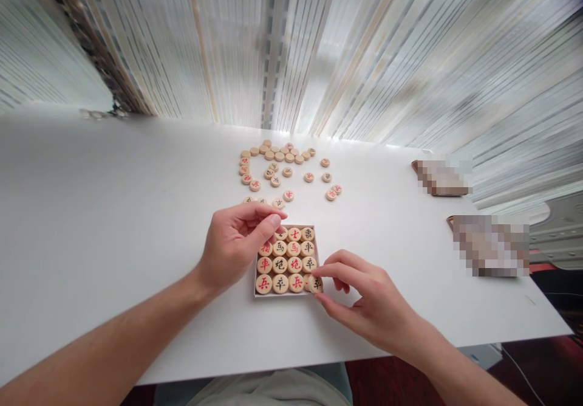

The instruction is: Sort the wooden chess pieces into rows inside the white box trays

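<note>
A shallow white box in front of me holds rows of round wooden Chinese chess pieces with red and black characters. Between the thumb and index finger of my right hand is a chess piece with a black character. It sits at the box's near right corner, overlapping a piece beneath it. My left hand hovers over the far left corner, thumb and fingertips drawn together; whatever they may hold is hidden. That hand covers part of the far row, where a red-marked piece shows beside it.
Beyond the box, loose chess pieces lie scattered and clustered on the white table, some without visible markings. Two blurred, brown-edged objects, a farther one and a nearer one, lie at the right. Strip curtains hang behind.
</note>
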Motion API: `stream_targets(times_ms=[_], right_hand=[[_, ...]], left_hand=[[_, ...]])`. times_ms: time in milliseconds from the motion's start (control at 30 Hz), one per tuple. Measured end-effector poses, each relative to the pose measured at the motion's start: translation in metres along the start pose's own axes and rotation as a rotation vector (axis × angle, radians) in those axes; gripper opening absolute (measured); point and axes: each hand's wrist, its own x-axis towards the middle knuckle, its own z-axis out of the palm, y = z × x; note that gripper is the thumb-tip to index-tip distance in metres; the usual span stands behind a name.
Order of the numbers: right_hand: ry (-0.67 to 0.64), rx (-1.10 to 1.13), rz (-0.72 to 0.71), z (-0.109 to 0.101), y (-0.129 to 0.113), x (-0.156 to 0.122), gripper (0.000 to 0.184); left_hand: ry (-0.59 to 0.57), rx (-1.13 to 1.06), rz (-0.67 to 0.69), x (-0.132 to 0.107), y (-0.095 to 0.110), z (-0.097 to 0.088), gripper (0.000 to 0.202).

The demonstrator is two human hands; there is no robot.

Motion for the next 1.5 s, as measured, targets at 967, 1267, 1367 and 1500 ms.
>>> stream_targets(times_ms=[967,1267,1367,1500], right_hand=[[0.098,-0.198,-0.195,0.0084,0.0061,-0.0030,0.013],[0.108,-0.243,-0.200,0.0087,0.0039,-0.0023,0.013],[0.104,-0.251,-0.204,0.0098,0.0037,-0.0023,0.012],[0.109,-0.227,-0.207,0.0063,0.0003,-0.0016,0.012]], left_hand=[[-0.010,-0.005,0.025,0.0004,-0.0007,0.0003,0.009],[-0.016,0.004,0.035,0.0000,0.0021,0.0023,0.009],[-0.014,0.002,0.031,0.0000,0.0018,0.0020,0.009],[-0.011,0.004,0.027,-0.0007,0.0026,0.0011,0.009]])
